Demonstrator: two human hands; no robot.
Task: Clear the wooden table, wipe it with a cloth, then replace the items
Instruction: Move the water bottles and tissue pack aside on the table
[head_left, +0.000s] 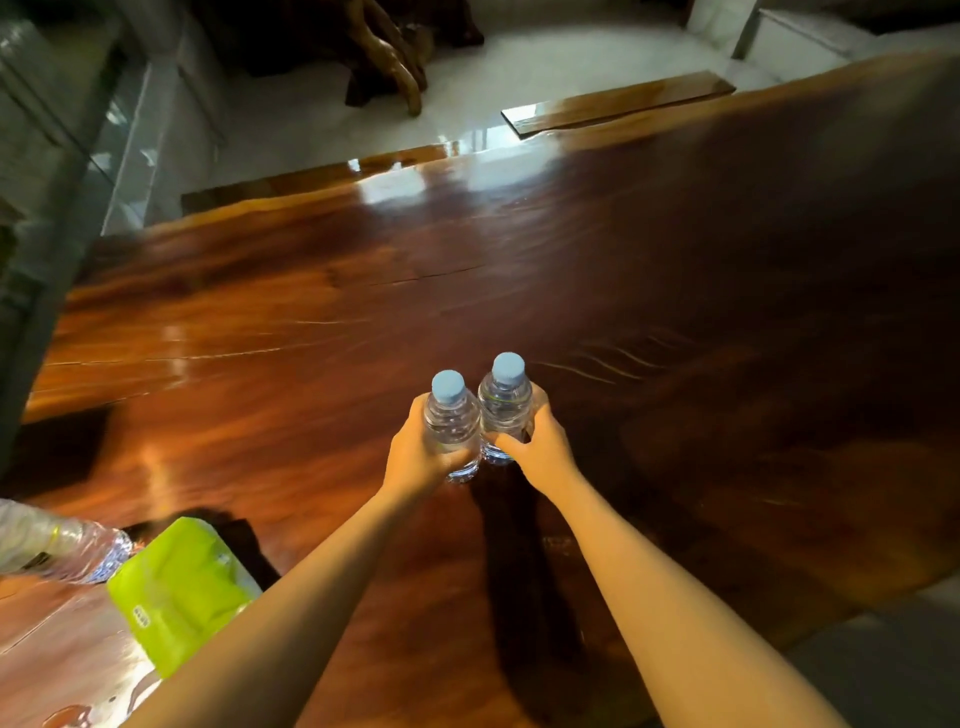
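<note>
Two small clear water bottles with pale blue caps stand upright and side by side on the glossy wooden table (291, 322). My left hand (415, 457) is wrapped around the left bottle (451, 415). My right hand (540, 447) grips the right bottle (505, 400). The bottles touch each other near the table's middle, and their bases seem to rest on the wood. A lime-green packet (179, 592) lies at the near left, partly under my left forearm. No cloth is in view.
A large clear plastic bottle (62, 551) lies on its side at the left edge, beside the green packet. Wooden benches (618, 104) run along the table's far side on a white tiled floor. Dark carved wood furniture (384, 57) stands beyond.
</note>
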